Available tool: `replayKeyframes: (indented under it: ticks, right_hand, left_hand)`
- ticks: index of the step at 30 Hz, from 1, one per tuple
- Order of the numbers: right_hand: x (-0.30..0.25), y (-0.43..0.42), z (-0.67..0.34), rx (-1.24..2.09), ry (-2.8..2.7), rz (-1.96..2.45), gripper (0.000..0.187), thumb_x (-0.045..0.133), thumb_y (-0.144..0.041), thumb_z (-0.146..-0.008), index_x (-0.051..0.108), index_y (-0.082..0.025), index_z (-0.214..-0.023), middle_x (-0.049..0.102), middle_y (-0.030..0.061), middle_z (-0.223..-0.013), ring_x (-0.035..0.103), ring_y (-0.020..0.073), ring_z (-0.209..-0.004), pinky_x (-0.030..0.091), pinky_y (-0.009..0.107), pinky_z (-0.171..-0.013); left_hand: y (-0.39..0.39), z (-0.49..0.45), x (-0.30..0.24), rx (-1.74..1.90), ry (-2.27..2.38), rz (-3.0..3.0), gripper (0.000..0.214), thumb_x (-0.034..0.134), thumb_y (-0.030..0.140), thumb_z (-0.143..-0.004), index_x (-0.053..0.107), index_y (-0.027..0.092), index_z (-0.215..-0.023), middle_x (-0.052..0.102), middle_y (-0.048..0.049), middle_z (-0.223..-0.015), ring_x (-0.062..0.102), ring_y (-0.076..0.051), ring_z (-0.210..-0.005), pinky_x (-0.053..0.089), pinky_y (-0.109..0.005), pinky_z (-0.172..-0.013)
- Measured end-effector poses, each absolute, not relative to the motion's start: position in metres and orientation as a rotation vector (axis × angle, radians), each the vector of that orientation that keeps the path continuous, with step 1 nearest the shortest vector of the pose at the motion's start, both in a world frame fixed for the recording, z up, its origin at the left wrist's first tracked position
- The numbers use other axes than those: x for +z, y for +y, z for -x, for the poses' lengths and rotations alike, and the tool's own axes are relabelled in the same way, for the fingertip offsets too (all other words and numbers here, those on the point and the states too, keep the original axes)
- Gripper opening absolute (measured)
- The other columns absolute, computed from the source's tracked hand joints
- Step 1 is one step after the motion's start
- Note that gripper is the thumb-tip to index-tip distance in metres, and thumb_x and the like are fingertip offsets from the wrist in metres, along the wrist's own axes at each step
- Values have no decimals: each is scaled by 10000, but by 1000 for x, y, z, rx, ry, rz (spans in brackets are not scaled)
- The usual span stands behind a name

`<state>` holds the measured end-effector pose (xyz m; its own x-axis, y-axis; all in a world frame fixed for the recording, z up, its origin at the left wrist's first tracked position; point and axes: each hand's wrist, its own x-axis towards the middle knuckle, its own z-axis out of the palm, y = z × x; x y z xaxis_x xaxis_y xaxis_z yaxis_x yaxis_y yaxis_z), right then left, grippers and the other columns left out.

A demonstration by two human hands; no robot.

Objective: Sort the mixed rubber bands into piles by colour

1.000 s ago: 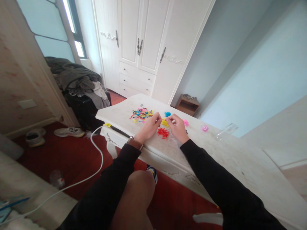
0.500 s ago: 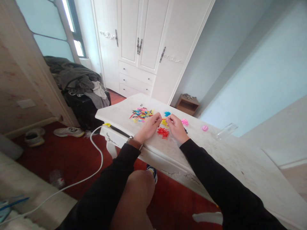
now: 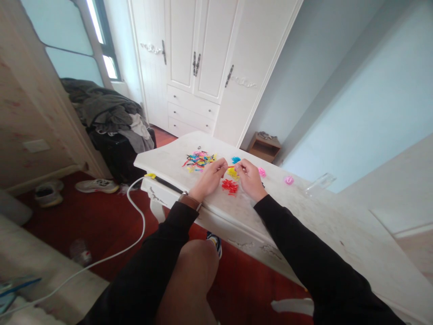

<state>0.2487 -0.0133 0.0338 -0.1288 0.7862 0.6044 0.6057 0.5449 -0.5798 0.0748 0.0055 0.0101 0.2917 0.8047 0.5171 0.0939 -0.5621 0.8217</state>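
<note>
Both my hands rest on the white table, fingertips pinched toward each other. My left hand and my right hand stretch a thin red strand between them. It looks like a small rubber band. Under the strand lies a yellow cluster, and a red cluster sits just in front of it between my hands. A mixed pile of colourful bands lies beyond my left hand. A blue cluster and a pink cluster lie near my right hand.
Another pink cluster and a clear glass lying on its side are further right on the table. A white cable hangs from the table's left corner to the red floor. A white wardrobe stands behind, clothes heaped at left.
A red strand now shows stretched between my pinched fingertips. Both hands stay over the yellow cluster, barely shifted.
</note>
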Motion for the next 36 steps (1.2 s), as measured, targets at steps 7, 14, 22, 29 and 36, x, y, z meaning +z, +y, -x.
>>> replayKeyframes:
  ticks: [7, 14, 22, 29, 36]
  right_hand:
    - [35, -13, -249, 205, -1809, 1125, 341, 529, -450, -977, 537, -225, -721, 561, 2, -704, 525, 177, -699, 388, 312, -656]
    - [33, -10, -259, 432, -1787, 1102, 343, 593, -524, -939, 646, -218, -792, 640, 11, -750, 569, 181, -726, 435, 327, -695]
    - [32, -9, -259, 530, -1717, 1084, 246, 701, -459, -855, 692, -213, -867, 717, 22, -856, 631, 187, -800, 465, 320, -709]
    - [32, -10, -258, 486, -1773, 1080, 183, 670, -394, -878, 682, -212, -877, 710, 21, -862, 636, 185, -818, 458, 320, -721]
    - [32, -11, -257, 438, -1783, 1098, 160, 621, -354, -880, 618, -213, -804, 641, 0, -786, 583, 168, -756, 441, 310, -708]
  left_hand:
    - [3, -75, 13, 1307, 799, -1881, 291, 452, 351, -983, 464, 203, -733, 465, 28, -653, 437, -138, -650, 333, -276, -631]
    - [2, -73, 14, 1305, 791, -1898, 278, 452, 356, -985, 472, 205, -752, 468, 32, -653, 436, -137, -643, 327, -275, -632]
    - [0, -73, 16, 1292, 829, -1912, 262, 456, 328, -988, 471, 206, -757, 476, 33, -646, 445, -139, -648, 339, -272, -637]
    - [-1, -73, 18, 1282, 854, -1936, 257, 457, 311, -979, 469, 209, -743, 482, 32, -638, 453, -145, -649, 337, -277, -637]
    - [-2, -73, 19, 1256, 846, -1959, 228, 467, 289, -953, 492, 199, -745, 481, 31, -653, 454, -141, -657, 329, -280, -643]
